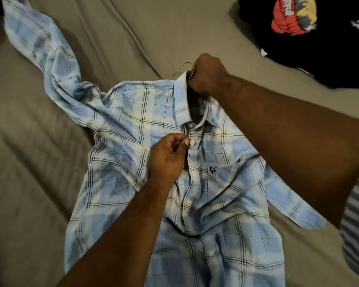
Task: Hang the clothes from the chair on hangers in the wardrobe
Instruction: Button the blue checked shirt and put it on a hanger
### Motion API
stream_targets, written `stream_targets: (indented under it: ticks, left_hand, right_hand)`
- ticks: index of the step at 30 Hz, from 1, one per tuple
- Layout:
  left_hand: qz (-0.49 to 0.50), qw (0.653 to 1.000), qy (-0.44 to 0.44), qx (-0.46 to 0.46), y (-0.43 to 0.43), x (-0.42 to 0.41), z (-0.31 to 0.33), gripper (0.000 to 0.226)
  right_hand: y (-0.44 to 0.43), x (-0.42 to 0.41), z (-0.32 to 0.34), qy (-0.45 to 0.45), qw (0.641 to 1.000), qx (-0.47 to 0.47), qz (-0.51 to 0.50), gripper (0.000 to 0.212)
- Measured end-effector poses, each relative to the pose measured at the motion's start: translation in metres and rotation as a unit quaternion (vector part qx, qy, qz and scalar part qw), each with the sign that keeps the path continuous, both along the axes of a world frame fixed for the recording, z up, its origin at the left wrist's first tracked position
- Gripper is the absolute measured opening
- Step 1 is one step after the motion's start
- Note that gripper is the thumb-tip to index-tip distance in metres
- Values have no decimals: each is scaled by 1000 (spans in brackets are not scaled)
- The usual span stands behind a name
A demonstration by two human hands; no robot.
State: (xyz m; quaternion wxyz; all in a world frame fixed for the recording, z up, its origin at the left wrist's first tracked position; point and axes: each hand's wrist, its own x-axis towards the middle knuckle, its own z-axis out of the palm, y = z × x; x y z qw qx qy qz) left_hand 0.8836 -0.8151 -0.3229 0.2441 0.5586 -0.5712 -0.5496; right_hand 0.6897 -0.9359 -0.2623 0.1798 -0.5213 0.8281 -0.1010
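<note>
Fabric of the plaid shirt [215,204] reads as light, thin and limp: we expect it to drape, crease and slide off any narrow support, with no stiffness except at the collar [181,100] and button placket. It lies front-up, spread on the bed [39,162], one sleeve trailing to the upper left. We judge the neck of the hanger the soundest hold, since the wire hook [187,68] carries the whole load there. The right hand [207,75] is closed in a fist on that hook at the collar opening. The fingers [184,140] of the left hand [167,160] are pinched together on the placket beside the upper button [192,143].

We cannot see the hanger's shoulders; they sit inside the shirt, so seating is unconfirmed. The right forearm covers the far shoulder seam. A black printed garment [298,38] is cut off at the upper right. Chair and wardrobe are out of view.
</note>
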Motion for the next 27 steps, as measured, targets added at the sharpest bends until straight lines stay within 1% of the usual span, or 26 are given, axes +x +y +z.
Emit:
stream_targets:
  ticks: [2,4,8,10,12,14,15,16,18,20,23,24,25,27]
  left_hand:
    - [-22,999,-24,-34,5,1,5,3]
    - [-45,997,-27,-62,11,0,17,4]
    - [-81,988,-53,-120,17,-11,67,5]
    - [-83,981,-56,-167,18,-18,104,11]
    - [-89,974,-35,-208,19,-28,153,13]
    - [-97,962,-17,-255,18,-36,207,4]
    - [-105,951,-10,-291,16,-40,236,7]
    - [-112,936,-2,-335,11,-46,270,15]
    - [-119,901,13,-418,4,-55,336,20]
    - [-118,852,27,-510,1,-64,414,24]
    - [-70,773,70,-626,10,-75,530,38]
    - [-42,747,80,-659,15,-80,571,39]
    - [-16,727,88,-681,19,-83,608,38]
    - [12,703,90,-706,21,-92,679,28]
  right_hand:
    - [6,-7,26,-18,1000,-23,-10,31]
    - [14,-14,62,-46,998,-38,-11,24]
    - [44,-26,150,-104,993,-56,-3,21]
    - [60,-34,206,-94,993,-71,5,22]
    - [75,-43,272,-77,993,-89,19,24]
    - [90,-49,338,-61,992,-102,30,26]
    - [97,-52,368,-43,992,-110,36,27]
    - [104,-55,402,-24,991,-123,41,28]
    - [118,-63,462,-10,988,-147,47,27]
    - [138,-71,527,-1,983,-175,51,29]
    - [171,-85,617,4,976,-213,49,28]
    - [185,-88,649,4,973,-227,46,28]
    - [197,-91,675,5,970,-239,42,29]
    - [222,-95,728,11,964,-263,36,30]
